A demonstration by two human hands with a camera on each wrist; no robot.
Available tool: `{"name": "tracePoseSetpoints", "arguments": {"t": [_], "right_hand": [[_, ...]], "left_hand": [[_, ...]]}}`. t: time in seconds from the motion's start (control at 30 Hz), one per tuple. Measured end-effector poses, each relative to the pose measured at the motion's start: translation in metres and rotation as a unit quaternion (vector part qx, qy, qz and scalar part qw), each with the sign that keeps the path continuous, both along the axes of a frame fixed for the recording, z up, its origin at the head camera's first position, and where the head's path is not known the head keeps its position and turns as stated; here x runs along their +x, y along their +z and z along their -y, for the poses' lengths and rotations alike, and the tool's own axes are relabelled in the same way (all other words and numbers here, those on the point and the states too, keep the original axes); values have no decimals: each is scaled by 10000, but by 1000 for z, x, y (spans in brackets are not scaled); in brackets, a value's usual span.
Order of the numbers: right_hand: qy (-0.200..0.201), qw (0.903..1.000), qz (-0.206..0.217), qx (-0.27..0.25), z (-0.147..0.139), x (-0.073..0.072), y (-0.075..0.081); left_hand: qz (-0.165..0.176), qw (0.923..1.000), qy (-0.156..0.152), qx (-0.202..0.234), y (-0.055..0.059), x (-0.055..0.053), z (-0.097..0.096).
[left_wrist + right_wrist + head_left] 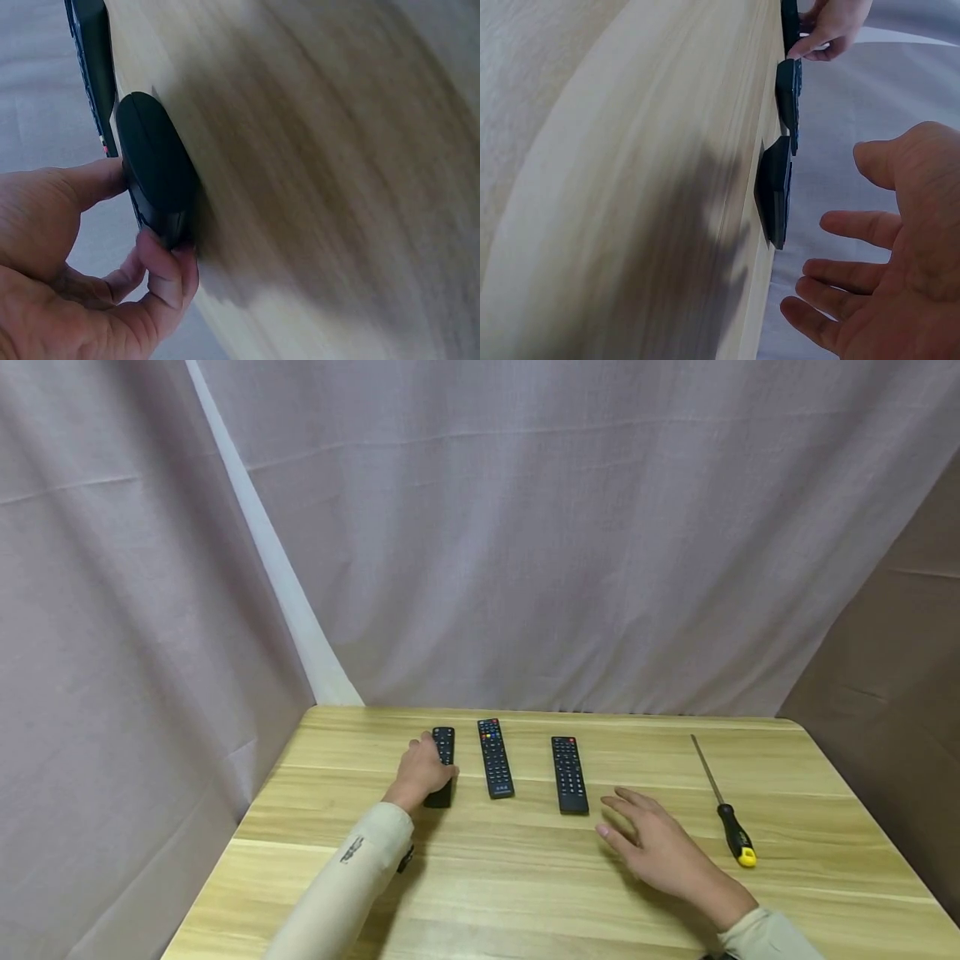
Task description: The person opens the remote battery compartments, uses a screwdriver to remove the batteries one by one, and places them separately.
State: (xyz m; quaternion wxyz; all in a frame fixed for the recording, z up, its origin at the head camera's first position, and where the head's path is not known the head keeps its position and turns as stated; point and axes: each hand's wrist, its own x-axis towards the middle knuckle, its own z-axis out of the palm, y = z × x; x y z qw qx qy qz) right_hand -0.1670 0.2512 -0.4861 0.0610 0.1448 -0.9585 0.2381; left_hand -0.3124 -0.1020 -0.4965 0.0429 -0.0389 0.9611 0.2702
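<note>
My left hand point(420, 770) grips the leftmost black remote control point(445, 742) by its sides, thumb on one side and fingers on the other. In the left wrist view the end of this remote point(156, 154) faces the camera, close over the wooden table. Part of its button face is hidden by the hand. Over the table, my right hand point(660, 852) holds nothing, its fingers spread and relaxed. Nearest to it lies the right-hand remote control point(570, 777), just beyond the fingertips. Between the two lies another black remote control point(496, 760) with coloured buttons.
A screwdriver point(737, 837) with a black and yellow handle lies right of the right hand, its shaft pointing to the back. The wooden table point(525, 877) ends at a grey curtain point(525, 568) behind and at the sides.
</note>
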Motion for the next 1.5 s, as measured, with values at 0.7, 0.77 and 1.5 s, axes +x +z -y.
{"name": "tracePoseSetpoints", "arguments": {"t": [0.7, 0.77, 1.5], "right_hand": [[124, 9999, -19, -44, 1, -4, -7], [136, 9999, -7, -34, 1, -4, -7], [161, 9998, -39, 103, 0, -2, -6]], "left_hand": [[530, 9901, -722, -1082, 20, 0, -5], [532, 9900, -716, -1092, 20, 0, -5], [-146, 9853, -870, -1464, 3, 2, -6]]}}
